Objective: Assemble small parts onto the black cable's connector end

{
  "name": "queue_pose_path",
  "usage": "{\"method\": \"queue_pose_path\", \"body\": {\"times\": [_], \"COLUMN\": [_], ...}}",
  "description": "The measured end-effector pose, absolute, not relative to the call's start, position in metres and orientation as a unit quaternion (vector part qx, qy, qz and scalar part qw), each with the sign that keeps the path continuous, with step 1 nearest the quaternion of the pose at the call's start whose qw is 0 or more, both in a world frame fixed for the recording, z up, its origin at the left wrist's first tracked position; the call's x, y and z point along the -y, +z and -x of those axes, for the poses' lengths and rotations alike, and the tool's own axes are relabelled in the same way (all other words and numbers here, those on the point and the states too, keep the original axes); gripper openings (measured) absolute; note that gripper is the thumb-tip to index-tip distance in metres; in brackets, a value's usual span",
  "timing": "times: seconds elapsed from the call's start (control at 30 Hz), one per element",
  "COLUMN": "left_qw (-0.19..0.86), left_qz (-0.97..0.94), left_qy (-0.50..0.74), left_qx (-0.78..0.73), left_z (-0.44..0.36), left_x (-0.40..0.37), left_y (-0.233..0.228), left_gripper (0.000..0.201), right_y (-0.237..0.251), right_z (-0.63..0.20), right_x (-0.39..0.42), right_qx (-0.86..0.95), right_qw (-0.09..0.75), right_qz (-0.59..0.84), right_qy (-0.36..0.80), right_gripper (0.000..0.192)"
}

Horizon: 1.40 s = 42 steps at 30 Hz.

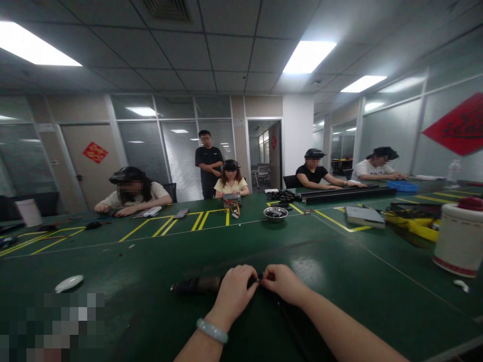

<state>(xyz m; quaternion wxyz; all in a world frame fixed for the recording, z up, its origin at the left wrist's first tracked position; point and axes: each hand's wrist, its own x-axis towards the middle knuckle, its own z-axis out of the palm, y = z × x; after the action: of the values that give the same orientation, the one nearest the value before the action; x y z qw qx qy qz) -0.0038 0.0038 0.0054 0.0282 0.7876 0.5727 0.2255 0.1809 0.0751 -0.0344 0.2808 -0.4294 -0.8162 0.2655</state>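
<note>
Both hands meet low in the middle of the green counter, at about 6 o'clock in the view. The left hand, with a pale bracelet on its wrist, is closed around a dark tube-shaped part that lies flat on the counter and sticks out toward 9 o'clock. The right hand is pinched shut on something tiny and dark at the end of that part, right where the two hands touch; it is too small to name, maybe a little cap or wire end. The work looks to be in the middle: the small piece is at the tip of the part but I cannot tell if it is fully on, so pushing or twisting it home may be left. A white dish lies at 8 o'clock. A metal bowl sits far off at 12 o'clock, and a white tub with a red lid stands at 3 o'clock. Other people sit at the far side of the counter.
</note>
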Motion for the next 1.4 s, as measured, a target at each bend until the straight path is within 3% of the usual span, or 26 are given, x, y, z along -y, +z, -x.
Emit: {"method": "queue_pose_path", "body": {"times": [0.3, 0.9, 1.4], "left_qw": [0.030, -0.002, 0.031], "left_qz": [-0.782, -0.791, -0.774], "left_qy": [0.208, 0.212, 0.202], "left_qx": [-0.587, -0.574, -0.599], "left_z": [-0.0008, -0.0037, -0.0029], "left_x": [-0.0006, -0.0045, -0.0060], "left_y": [0.0102, 0.0083, 0.0053], "left_gripper": [0.017, 0.009, 0.012], "right_y": [-0.0300, -0.0304, -0.0311], "right_z": [-0.1807, -0.1800, -0.1774], "right_x": [-0.0719, -0.0729, -0.0699], "right_qx": [0.811, 0.817, 0.798], "right_qw": [0.280, 0.274, 0.280], "right_qz": [0.438, 0.433, 0.461], "right_qy": [0.270, 0.264, 0.271], "right_gripper": [0.010, 0.012, 0.011]}}
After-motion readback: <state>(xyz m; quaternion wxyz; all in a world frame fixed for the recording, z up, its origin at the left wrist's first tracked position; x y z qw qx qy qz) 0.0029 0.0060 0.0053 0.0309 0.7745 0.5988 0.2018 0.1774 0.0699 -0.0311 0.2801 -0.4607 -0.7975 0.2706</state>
